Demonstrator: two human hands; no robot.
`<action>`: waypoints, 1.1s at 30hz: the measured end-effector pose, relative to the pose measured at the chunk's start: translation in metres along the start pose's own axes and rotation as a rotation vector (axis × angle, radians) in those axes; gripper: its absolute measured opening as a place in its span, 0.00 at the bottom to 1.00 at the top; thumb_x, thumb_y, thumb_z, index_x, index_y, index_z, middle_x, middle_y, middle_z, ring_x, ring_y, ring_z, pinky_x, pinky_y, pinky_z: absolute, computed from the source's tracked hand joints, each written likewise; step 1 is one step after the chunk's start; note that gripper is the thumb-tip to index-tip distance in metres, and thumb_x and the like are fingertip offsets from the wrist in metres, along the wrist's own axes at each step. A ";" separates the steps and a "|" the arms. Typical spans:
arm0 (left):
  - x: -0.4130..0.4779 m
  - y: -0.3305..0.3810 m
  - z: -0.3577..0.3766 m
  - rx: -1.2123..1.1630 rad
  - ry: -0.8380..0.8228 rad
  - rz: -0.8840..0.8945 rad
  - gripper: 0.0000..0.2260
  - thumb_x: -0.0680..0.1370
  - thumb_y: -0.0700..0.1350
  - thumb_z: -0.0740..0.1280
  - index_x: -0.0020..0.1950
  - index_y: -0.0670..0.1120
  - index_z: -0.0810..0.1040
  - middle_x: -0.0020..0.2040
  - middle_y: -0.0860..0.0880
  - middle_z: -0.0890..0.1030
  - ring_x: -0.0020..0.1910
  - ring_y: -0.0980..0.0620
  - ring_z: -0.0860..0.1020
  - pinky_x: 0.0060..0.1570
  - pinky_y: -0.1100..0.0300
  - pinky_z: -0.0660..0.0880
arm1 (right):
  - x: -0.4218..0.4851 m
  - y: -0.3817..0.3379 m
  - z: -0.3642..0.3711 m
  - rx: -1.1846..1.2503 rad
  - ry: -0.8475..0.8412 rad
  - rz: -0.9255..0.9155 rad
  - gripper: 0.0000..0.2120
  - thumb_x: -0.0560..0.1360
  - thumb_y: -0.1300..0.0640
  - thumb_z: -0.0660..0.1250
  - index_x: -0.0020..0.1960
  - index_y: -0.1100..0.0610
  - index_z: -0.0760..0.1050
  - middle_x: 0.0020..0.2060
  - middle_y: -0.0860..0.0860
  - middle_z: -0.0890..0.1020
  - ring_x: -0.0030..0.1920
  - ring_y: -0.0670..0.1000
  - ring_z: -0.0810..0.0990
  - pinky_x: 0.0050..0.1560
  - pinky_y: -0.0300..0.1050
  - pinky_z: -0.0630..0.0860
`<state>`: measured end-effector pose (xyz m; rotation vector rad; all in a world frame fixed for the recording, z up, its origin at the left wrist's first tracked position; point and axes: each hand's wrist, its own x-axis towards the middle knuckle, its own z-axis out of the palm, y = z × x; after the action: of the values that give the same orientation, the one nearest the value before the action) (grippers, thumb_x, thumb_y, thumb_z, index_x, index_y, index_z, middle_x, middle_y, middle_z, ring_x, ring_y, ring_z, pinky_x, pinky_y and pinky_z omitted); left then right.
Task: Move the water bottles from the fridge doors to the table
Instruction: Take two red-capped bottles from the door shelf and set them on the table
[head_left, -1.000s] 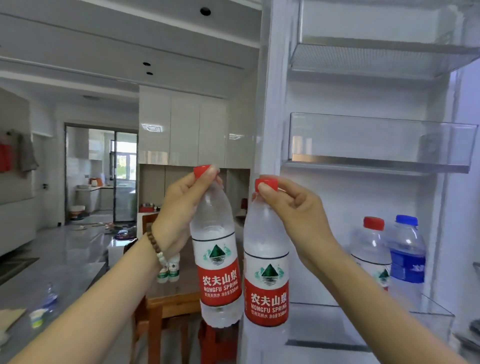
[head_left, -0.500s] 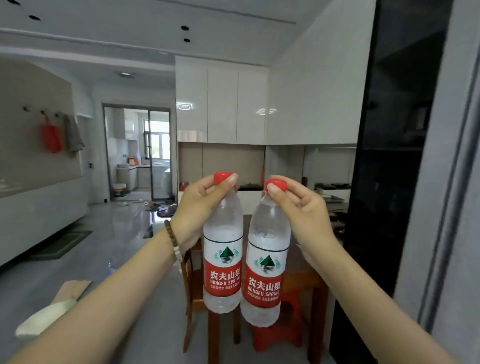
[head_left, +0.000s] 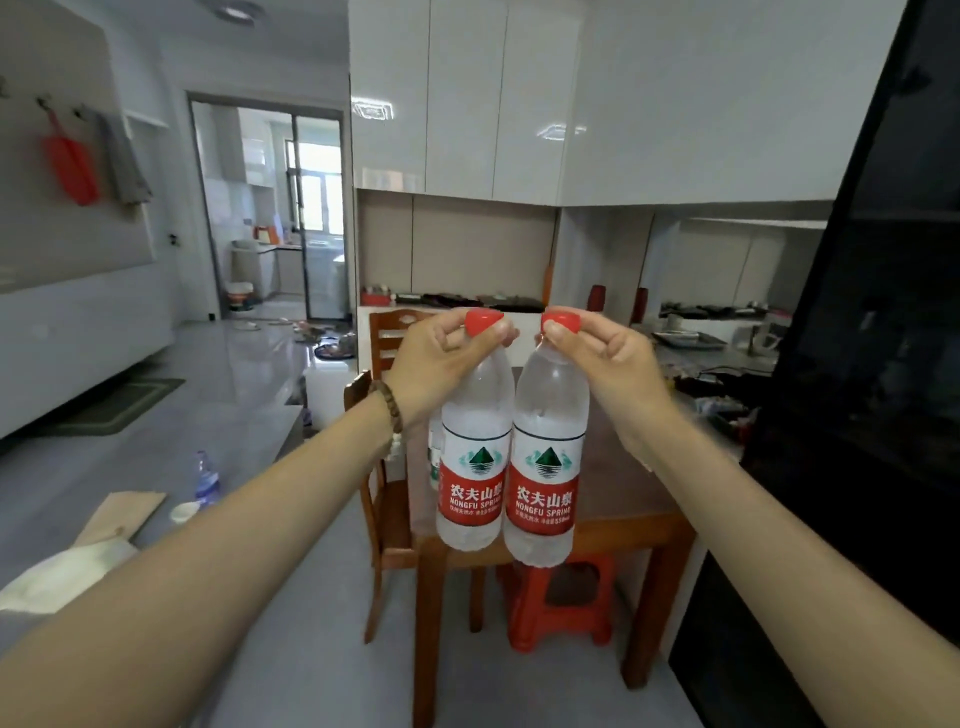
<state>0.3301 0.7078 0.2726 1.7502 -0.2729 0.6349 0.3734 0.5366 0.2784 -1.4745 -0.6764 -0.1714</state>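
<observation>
Head view. Left hand (head_left: 441, 358) is raised at arm's length, fingers (head_left: 498, 328) pinched narrow around the red cap of the left water bottle (head_left: 474, 457). The bottle hangs upright below those fingers, clear plastic with a red label, its base in the air and not resting on anything. A beaded bracelet (head_left: 392, 415) sits on the left wrist.

Right hand (head_left: 605, 358) is raised level with the left, fingertips (head_left: 558, 330) closed on the red cap of the right water bottle (head_left: 545, 462). This bottle likewise hangs upright beneath the fingertips, base unsupported. The two bottles hang side by side, bodies touching or just short of touching; which cannot be told. The two caps stand slightly apart, the thumbs of both hands facing one another across the gap.

Below and beyond both sets of fingers stands a wooden table (head_left: 623, 525), its near edge showing behind the lower part of the bottles. Another bottle (head_left: 434, 457), partly hidden behind the left water bottle, stands on the table top. A wooden chair (head_left: 384, 499) stands at the table's left side, below the left wrist. A red plastic stool (head_left: 558, 603) sits under the table, directly beneath the right water bottle. A dark panel (head_left: 878, 364) fills the frame to the right of the right forearm. On the floor far left of the left forearm stands a small bottle with a blue label (head_left: 207, 480)
</observation>
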 end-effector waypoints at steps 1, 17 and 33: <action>0.015 -0.014 0.005 0.020 -0.023 -0.002 0.11 0.73 0.51 0.67 0.52 0.48 0.80 0.43 0.58 0.84 0.46 0.63 0.81 0.43 0.72 0.74 | 0.016 0.015 -0.006 -0.011 -0.008 0.010 0.10 0.71 0.55 0.71 0.51 0.47 0.79 0.43 0.40 0.85 0.47 0.37 0.82 0.41 0.27 0.75; 0.229 -0.242 0.041 0.253 -0.237 -0.144 0.14 0.70 0.49 0.70 0.54 0.48 0.79 0.47 0.54 0.81 0.48 0.59 0.79 0.52 0.64 0.74 | 0.211 0.233 -0.065 -0.171 -0.067 0.150 0.15 0.69 0.66 0.72 0.56 0.64 0.77 0.44 0.50 0.83 0.40 0.37 0.82 0.42 0.28 0.75; 0.366 -0.437 0.055 0.396 -0.311 -0.373 0.18 0.67 0.49 0.74 0.55 0.47 0.79 0.43 0.58 0.80 0.38 0.69 0.75 0.36 0.78 0.71 | 0.361 0.435 -0.072 -0.205 -0.160 0.333 0.15 0.68 0.66 0.73 0.53 0.60 0.77 0.45 0.50 0.82 0.41 0.35 0.80 0.47 0.30 0.75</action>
<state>0.8638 0.8301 0.1056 2.2121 -0.0255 0.1466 0.9056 0.6272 0.0953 -1.7890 -0.5427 0.1395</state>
